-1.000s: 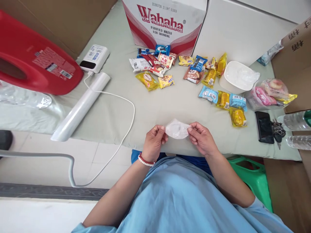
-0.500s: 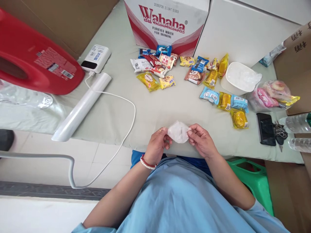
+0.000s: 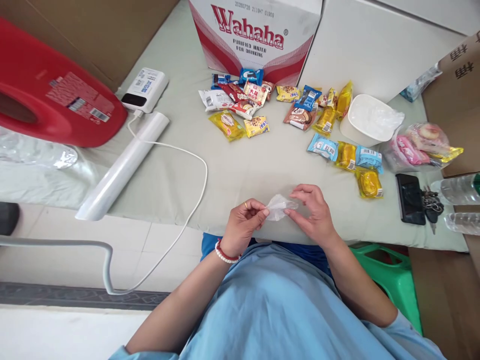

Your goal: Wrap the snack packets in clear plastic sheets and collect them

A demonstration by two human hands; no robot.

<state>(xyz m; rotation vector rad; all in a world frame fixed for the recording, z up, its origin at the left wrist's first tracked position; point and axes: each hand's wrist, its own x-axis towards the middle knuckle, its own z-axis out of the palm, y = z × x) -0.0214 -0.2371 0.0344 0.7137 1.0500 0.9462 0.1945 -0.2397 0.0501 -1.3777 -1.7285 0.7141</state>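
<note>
Near the front edge of the cloth-covered table, a small crumpled translucent plastic bag [image 3: 278,206] is held in the air. My left hand [image 3: 245,220] pinches its left side between thumb and forefinger; a red-and-white bead bracelet is on that wrist. At the bag's right side, my right hand [image 3: 313,215] has thumb and fingers spread apart, with the thumb tip touching or very close to the plastic. Beyond both hands lie wrapped snacks, among them a yellow-wrapped cake [image 3: 369,183] and a light blue packet [image 3: 323,147].
A white tub [image 3: 348,127] holds clear plastic. Right of it are a bag of snacks [image 3: 423,145], a phone [image 3: 410,200] and keys [image 3: 433,205]. At left, a white cable [image 3: 204,172] runs from a white device [image 3: 146,90], beside a plastic roll [image 3: 123,167] and red jug [image 3: 75,95].
My right fingers have gone from pinching the bag to spreading apart. The bag has changed from spread wide to gathered, and my left hand has turned with its grip on it.
</note>
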